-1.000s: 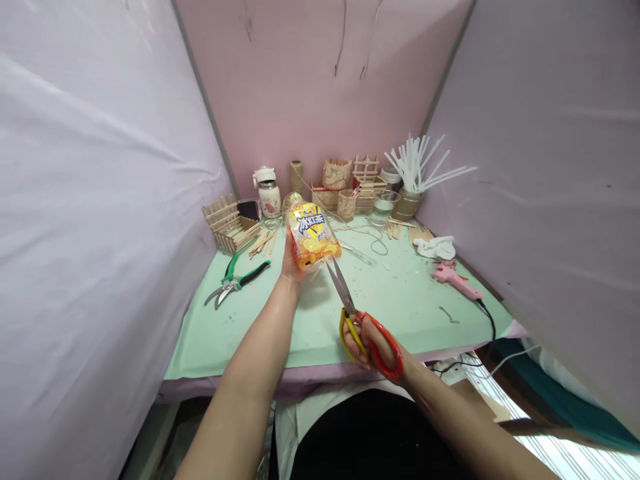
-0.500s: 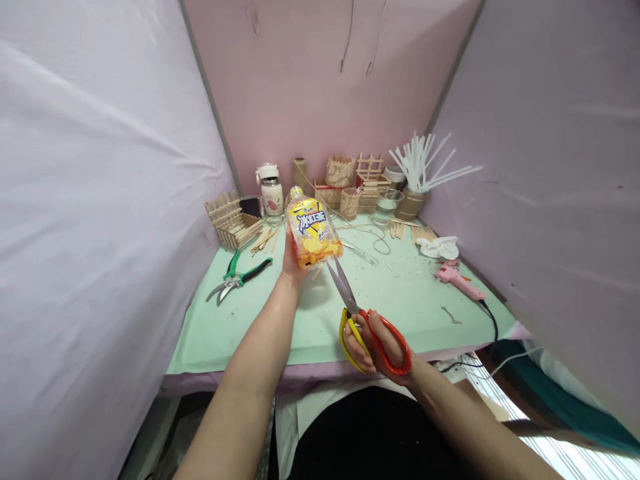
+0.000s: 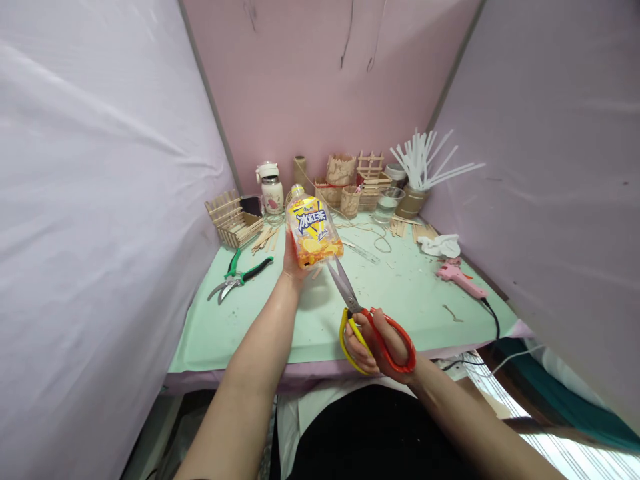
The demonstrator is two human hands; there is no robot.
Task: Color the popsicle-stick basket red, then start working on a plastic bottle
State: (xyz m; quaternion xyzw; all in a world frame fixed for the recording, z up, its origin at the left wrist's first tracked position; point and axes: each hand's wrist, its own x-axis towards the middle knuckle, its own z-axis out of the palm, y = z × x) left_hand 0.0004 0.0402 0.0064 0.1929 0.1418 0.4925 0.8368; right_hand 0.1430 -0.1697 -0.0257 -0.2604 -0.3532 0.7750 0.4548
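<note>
My left hand point(image 3: 291, 257) is closed around the side of a plastic drink bottle point(image 3: 314, 230) with a yellow and orange label. The bottle is held up above the table, tilted, its cap away from me and its base toward me. Most of the left fingers are hidden behind it. In my right hand point(image 3: 383, 347) is a pair of scissors point(image 3: 350, 298) with one red and one yellow handle. Their blades are slightly apart and point at the base of the bottle; whether the tips touch it I cannot tell.
Green-handled pruning shears point(image 3: 239, 277) lie at the left, near a wooden stick basket point(image 3: 233, 223). At the right are a pink glue gun point(image 3: 460, 279) and crumpled white tissue point(image 3: 440, 245). A clear cup point(image 3: 387, 205), a white flask point(image 3: 271, 192) and a pot of white sticks point(image 3: 413, 200) stand behind.
Almost nothing differs. Both hands keep their holds on the bottle and the scissors; the view has shifted very slightly and the scissor handles sit a touch farther right.
</note>
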